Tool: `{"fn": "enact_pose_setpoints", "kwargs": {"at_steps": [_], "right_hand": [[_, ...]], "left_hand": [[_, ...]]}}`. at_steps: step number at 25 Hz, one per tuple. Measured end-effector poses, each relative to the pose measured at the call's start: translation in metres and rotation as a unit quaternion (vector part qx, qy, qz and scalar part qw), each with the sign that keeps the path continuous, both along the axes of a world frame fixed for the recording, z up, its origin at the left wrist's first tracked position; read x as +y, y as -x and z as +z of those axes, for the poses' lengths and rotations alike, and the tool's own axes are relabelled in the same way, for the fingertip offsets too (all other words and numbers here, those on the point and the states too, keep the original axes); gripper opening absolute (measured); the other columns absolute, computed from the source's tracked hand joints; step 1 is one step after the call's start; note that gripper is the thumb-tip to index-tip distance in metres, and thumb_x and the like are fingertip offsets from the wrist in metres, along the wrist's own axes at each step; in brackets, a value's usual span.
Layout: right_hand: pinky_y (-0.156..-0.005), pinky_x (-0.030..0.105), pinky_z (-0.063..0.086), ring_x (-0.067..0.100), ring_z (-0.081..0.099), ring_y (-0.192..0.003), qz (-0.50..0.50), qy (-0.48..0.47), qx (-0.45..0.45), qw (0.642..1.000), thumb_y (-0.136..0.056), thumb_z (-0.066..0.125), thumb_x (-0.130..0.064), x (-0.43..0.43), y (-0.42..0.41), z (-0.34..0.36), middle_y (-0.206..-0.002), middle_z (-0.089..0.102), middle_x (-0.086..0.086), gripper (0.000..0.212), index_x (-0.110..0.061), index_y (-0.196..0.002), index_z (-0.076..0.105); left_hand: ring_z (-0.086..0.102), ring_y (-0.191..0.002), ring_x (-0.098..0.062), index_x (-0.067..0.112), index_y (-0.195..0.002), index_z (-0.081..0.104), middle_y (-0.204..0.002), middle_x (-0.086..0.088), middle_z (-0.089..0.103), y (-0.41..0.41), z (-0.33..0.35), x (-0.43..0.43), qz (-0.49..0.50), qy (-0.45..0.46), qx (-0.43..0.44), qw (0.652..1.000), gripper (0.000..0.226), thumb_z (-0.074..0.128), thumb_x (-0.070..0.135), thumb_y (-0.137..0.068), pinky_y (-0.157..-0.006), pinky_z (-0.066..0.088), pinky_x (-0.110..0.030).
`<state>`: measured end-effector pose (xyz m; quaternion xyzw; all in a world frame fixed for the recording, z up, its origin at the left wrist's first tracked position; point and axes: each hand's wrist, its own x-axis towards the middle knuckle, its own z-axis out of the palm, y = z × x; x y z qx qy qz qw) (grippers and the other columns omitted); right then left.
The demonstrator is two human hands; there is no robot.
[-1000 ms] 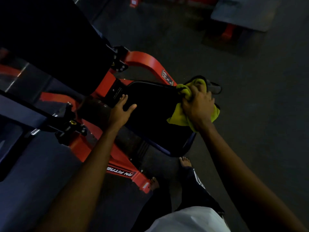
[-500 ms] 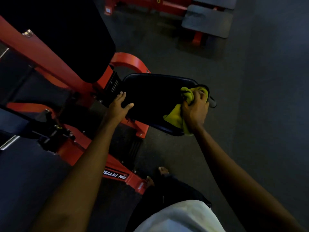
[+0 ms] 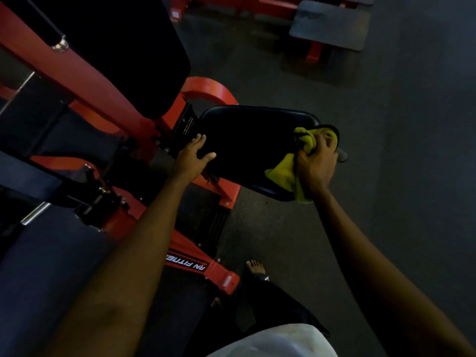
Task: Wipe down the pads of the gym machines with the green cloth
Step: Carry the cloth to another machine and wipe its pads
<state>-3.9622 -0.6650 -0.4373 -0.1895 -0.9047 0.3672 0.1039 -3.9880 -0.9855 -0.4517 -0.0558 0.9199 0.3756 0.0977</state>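
The right hand (image 3: 315, 166), its grip closed round the bunched green cloth (image 3: 283, 173), rubs the pad (image 3: 247, 140) at its right edge; the left hand (image 3: 192, 157), grip wide, lies flat, seemingly steadying it.

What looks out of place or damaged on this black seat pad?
Nothing stands out. The seat pad looks whole; the right hand grips the green cloth at its edge, the left hand rests flat. Dim light hides detail.
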Motion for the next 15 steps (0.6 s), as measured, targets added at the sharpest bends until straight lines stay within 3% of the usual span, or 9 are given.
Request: {"fn": "enact_pose_setpoints", "kwargs": {"at_steps": [2, 4, 6, 7, 10, 15], "right_hand": [[-0.081, 0.055, 0.054, 0.038, 0.055, -0.106, -0.01, -0.002, 0.001, 1.0, -0.084, 0.056, -0.037, -0.002, -0.001, 0.0, -0.135, 0.047, 0.002, 0.029, -0.025, -0.109, 0.063], [-0.083, 0.054, 0.053, 0.04, 0.054, -0.107, -0.016, -0.026, 0.014, 0.999, -0.084, 0.058, -0.034, -0.012, -0.026, -0.005, -0.139, 0.047, 0.004, 0.028, -0.024, -0.111, 0.062], [-0.086, 0.052, 0.051, 0.041, 0.053, -0.11, -0.028, -0.041, 0.021, 0.999, -0.083, 0.06, -0.028, -0.03, -0.055, -0.013, -0.14, 0.049, 0.007, 0.032, -0.024, -0.115, 0.062], [-0.088, 0.051, 0.05, 0.041, 0.052, -0.111, -0.036, -0.048, 0.026, 0.998, -0.083, 0.062, -0.025, -0.039, -0.068, -0.014, -0.139, 0.051, 0.008, 0.034, -0.024, -0.118, 0.062], [-0.091, 0.048, 0.047, 0.04, 0.051, -0.116, -0.07, -0.08, 0.047, 0.993, -0.085, 0.064, -0.019, -0.056, -0.082, -0.016, -0.139, 0.052, 0.009, 0.037, -0.02, -0.122, 0.065], [-0.092, 0.053, 0.047, 0.042, 0.047, -0.121, -0.138, -0.177, 0.013, 0.974, -0.087, 0.062, -0.025, -0.112, -0.1, -0.028, -0.144, 0.05, 0.009, 0.039, -0.02, -0.125, 0.062]], "left_hand": [[0.028, -0.149, -0.016, 0.016, -0.151, 0.043, -0.161, -0.002, 0.033, 0.0, 0.003, -0.008, -0.022, 0.011, 0.002, 1.0, 0.066, 0.07, 0.03, -0.093, -0.119, 0.016, -0.022], [0.032, -0.147, -0.015, 0.015, -0.149, 0.046, -0.159, -0.001, 0.037, 0.0, 0.004, -0.015, -0.048, 0.029, 0.015, 0.998, 0.062, 0.071, 0.026, -0.093, -0.102, 0.009, 0.002], [0.037, -0.144, -0.015, 0.013, -0.146, 0.051, -0.156, -0.003, 0.042, 0.003, 0.001, -0.028, -0.07, 0.017, 0.039, 0.997, 0.06, 0.073, 0.024, -0.092, -0.094, 0.009, 0.01], [0.039, -0.143, -0.015, 0.012, -0.144, 0.053, -0.155, -0.004, 0.043, 0.005, -0.001, -0.034, -0.085, 0.01, 0.051, 0.995, 0.059, 0.074, 0.023, -0.09, -0.099, 0.013, 0.006], [0.037, -0.145, -0.021, 0.015, -0.143, 0.055, -0.156, -0.005, 0.042, 0.013, -0.014, -0.056, -0.154, -0.002, 0.07, 0.986, 0.06, 0.076, 0.026, -0.089, -0.117, 0.023, -0.023], [0.029, -0.149, -0.021, 0.023, -0.147, 0.049, -0.16, -0.006, 0.034, 0.035, -0.025, -0.086, -0.266, 0.002, 0.079, 0.961, 0.058, 0.07, 0.025, -0.093, -0.119, 0.021, -0.029]]}}
